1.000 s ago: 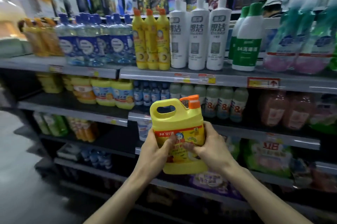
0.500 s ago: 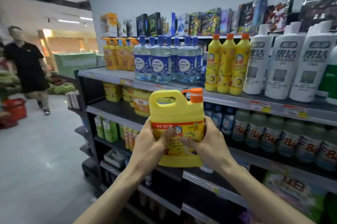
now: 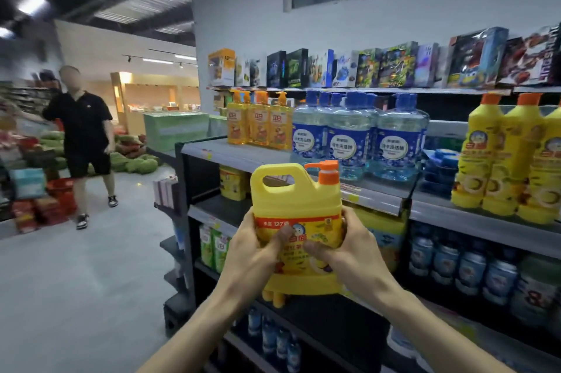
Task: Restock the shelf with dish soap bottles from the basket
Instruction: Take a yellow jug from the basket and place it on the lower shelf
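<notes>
Head view showed the dish soap bottle [image 3: 296, 214] upright, long axis vertical, held with left hand [image 3: 255, 254] and right hand [image 3: 349, 251] curled round its lower sides, the bare shelf [image 3: 218, 205] just ahead-left, likely nearer the left hand.

Dish soap jug [image 3: 296, 205]: yellow body, red label band. Pump cap [image 3: 327, 174]: orange. Clear bottles [image 3: 349, 142], 1 o'clock of jug: pale blue, dark-blue caps. Slim bottles [image 3: 516, 160], 2 o'clock: yellow, orange caps.
</notes>
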A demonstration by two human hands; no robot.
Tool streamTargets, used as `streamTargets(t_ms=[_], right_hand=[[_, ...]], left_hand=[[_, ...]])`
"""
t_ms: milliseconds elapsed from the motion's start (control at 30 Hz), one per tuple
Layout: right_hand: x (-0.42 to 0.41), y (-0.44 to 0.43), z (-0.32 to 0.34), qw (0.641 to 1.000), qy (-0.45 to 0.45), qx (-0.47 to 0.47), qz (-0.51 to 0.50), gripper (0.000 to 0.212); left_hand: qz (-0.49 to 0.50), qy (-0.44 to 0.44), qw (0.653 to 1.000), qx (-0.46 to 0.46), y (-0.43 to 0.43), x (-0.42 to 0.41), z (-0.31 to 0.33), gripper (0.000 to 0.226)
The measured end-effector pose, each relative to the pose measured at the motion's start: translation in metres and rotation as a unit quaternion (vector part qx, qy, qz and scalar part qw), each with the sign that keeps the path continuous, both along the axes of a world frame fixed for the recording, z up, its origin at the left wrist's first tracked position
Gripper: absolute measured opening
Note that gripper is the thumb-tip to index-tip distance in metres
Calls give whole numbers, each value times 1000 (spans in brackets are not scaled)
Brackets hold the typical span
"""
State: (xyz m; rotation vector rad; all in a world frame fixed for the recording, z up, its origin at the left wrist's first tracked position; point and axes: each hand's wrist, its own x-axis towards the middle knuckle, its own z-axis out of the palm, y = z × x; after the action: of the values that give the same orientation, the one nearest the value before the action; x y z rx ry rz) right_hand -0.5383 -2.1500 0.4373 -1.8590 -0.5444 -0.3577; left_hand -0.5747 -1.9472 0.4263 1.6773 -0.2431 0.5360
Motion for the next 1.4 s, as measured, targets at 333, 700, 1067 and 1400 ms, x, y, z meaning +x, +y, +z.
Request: streamTargets(t_ms=[333,700,1067,1400], right_hand=[[121,83,-52,998,-10,28,49,81],[237,159,-107,996,-12,53,74,75],[309,231,-146,997,5,67,30,77],[360,313,-161,986,39,117,-109,65]], left_hand=[[47,-5,998,51,81,102,-42,46],[64,35,995,69,165,217,-103,65],[48,19,996,75,239,310,-149,66],[-43,3,995,94,308,395,-149,67]])
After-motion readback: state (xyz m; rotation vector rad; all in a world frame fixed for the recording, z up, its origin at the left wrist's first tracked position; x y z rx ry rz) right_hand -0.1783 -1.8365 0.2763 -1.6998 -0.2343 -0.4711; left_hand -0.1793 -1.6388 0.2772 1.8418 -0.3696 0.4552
